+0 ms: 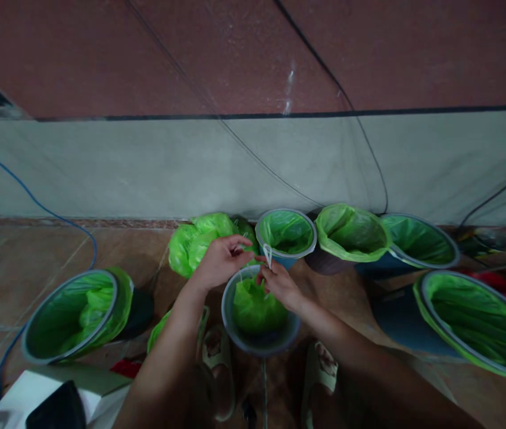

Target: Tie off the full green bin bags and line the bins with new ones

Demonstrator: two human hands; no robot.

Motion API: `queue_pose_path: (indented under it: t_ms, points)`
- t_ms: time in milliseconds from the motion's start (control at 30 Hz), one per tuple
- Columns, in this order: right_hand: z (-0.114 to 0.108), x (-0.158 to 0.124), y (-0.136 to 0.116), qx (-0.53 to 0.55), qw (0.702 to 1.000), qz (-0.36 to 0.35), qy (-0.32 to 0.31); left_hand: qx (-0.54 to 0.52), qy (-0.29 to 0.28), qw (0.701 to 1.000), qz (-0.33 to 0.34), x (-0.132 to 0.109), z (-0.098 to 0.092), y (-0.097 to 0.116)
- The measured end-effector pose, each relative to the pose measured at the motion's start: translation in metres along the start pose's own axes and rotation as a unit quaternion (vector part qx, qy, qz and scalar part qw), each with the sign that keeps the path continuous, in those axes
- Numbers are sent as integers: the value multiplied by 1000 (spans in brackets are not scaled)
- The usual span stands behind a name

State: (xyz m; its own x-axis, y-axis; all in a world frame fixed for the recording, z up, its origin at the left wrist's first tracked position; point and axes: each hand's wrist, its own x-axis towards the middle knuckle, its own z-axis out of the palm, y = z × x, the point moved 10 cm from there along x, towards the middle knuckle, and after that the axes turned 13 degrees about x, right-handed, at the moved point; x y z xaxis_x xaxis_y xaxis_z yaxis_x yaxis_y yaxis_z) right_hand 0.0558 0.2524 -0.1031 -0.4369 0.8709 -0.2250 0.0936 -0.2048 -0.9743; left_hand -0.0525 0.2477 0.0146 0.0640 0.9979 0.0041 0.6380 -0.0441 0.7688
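A small grey bin [230, 322] stands on the floor between my feet, with a gathered bright green plastic bag [259, 310] inside it. Over the bin, my right hand [280, 285] pinches the bag's white drawstring [268, 256], and a loop of it sticks up above the fingers. Close by on the left, my left hand [222, 261] has curled fingers, with thin white string at the fingertips. The fingertips of both hands nearly meet above the bag's neck.
Green-lined bins stand along the wall: a round one [258, 231], a dark one [319, 259], a blue one [453, 247]. Larger bins lean at right [396, 325] and left [27, 333]. Full green bags [186, 244] sit by the wall. A white box [21, 393] is lower left.
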Motion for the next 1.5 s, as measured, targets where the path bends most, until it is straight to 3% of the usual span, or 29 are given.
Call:
queue_pose_path:
  t_ms: [100, 200, 300, 367, 400, 467, 567, 633, 767, 900, 967, 1033, 1167, 1333, 1500]
  points:
    - [28, -7, -3, 21, 994, -17, -101, -54, -7, 998, 27, 1, 9, 16]
    - [40, -11, -1, 8, 990, -9, -139, -9, 37, 999, 34, 4, 6, 20]
    - [27, -9, -4, 15, 993, 12, -116, 136, 173, 973, -73, 1, -28, -12]
    - [15, -8, -9, 49, 993, 32, -98, 212, 217, 940, -154, -5, -42, -41]
    - [10, -9, -12, 69, 992, 39, -97, 222, 197, 940, -169, -5, -38, -53]
    - [7, -11, -20, 100, 988, 39, -114, 193, 85, 970, -119, 2, -5, -63]
    - [7, -14, -29, 135, 981, 29, -135, 97, -134, 986, 27, -2, 68, -50]
    - [3, -13, -30, 168, 977, 23, -125, 41, -198, 977, 69, -8, 95, -42]
    - [-19, -4, -22, 248, 967, 35, -44, -19, -165, 986, 25, -4, 101, -49]
    - [-55, -7, -1, 307, 936, 70, 157, -100, -89, 990, -49, 1, 95, -63]
    - [-61, -14, -1, 316, 922, 51, 215, -157, -48, 982, -89, 2, 95, -71]
    - [-49, -17, -13, 311, 932, 3, 188, -169, -51, 979, -105, 4, 103, -74]
    - [-19, -14, -33, 295, 952, -45, 63, -58, -162, 984, -35, 1, 127, -60]
    - [-35, 0, -22, 287, 953, -33, 89, 17, -330, 943, 47, -21, 151, -37]
    - [-41, 3, -6, 198, 977, 9, 82, 48, -280, 958, 24, -15, 146, -43]
